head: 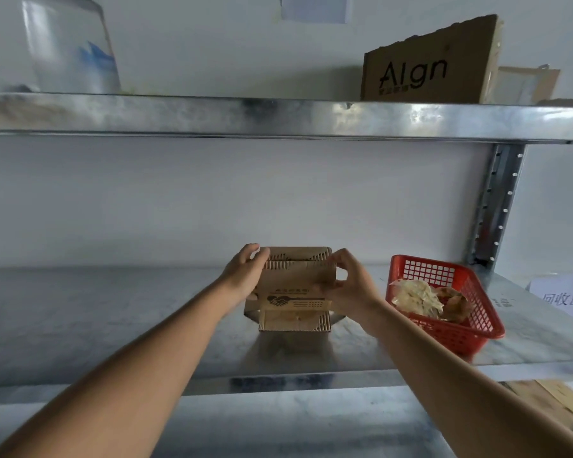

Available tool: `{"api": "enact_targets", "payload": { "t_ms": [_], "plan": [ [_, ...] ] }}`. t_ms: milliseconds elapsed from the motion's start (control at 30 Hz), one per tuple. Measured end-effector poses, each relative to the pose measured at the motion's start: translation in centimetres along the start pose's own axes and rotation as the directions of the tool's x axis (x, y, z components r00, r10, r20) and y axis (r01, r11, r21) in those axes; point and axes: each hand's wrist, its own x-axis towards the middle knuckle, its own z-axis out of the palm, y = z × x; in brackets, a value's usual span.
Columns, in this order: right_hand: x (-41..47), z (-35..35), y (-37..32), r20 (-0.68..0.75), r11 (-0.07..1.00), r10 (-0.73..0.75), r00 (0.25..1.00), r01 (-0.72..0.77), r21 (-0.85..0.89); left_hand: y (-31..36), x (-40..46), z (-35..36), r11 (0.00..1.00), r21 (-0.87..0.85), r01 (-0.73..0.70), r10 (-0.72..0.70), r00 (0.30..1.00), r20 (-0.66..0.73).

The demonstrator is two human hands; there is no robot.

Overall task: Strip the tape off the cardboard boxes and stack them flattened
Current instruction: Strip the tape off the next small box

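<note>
A small brown cardboard box [295,285] with a printed handshake mark sits on the metal shelf [113,312], its flaps spread open at front and back. My left hand [245,276] grips the box's left side, fingers curled over the upper edge. My right hand [348,282] holds the right side, thumb and fingers pinching the flap edge. A red plastic basket [477,328] to the right holds crumpled strips of tape [417,297].
An upper metal shelf [278,119] carries a brown box marked "Algn" [427,64] and a clear plastic roll [70,47]. A perforated steel post [497,206] stands at the right. A paper label [563,297] lies behind the basket. Flat cardboard [556,398] shows below, right.
</note>
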Motion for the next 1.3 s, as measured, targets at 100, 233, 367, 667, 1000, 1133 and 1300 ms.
{"api": "enact_targets", "payload": {
  "t_ms": [100,233,367,667,1000,1133,1300],
  "plan": [
    [-0.3,-0.1,0.5,0.001,0.990,0.003,1.000,-0.003,0.144,-0.1,0.2,-0.3,0.994,-0.108,-0.020,0.024,0.999,0.033],
    [-1.0,-0.3,0.1,0.003,0.940,0.011,1.000,-0.011,0.341,-0.1,0.3,-0.5,0.992,-0.124,0.014,0.005,0.989,0.148],
    [-0.7,0.0,0.0,-0.055,0.957,0.018,0.998,-0.001,0.290,0.1,0.4,-0.2,0.999,0.020,-0.031,0.028,0.994,0.106],
    [-0.4,0.3,-0.4,-0.004,0.994,-0.105,0.994,0.105,0.030,0.0,0.9,0.7,0.961,0.271,-0.063,0.079,0.996,-0.048],
    [1.1,0.9,-2.3,-0.132,0.992,-0.062,0.989,0.046,-0.121,1.0,0.1,-0.6,0.994,-0.089,-0.066,0.061,0.997,-0.055],
    [1.4,1.2,-3.3,-0.218,0.990,-0.040,0.975,0.008,-0.143,0.7,-0.3,-1.4,0.990,-0.129,-0.063,0.060,0.998,-0.027],
    [1.7,1.6,-3.6,-0.225,0.986,-0.010,0.974,-0.028,-0.166,0.2,-0.6,-2.8,0.966,-0.226,-0.128,0.166,0.973,0.159]
  ]
}}
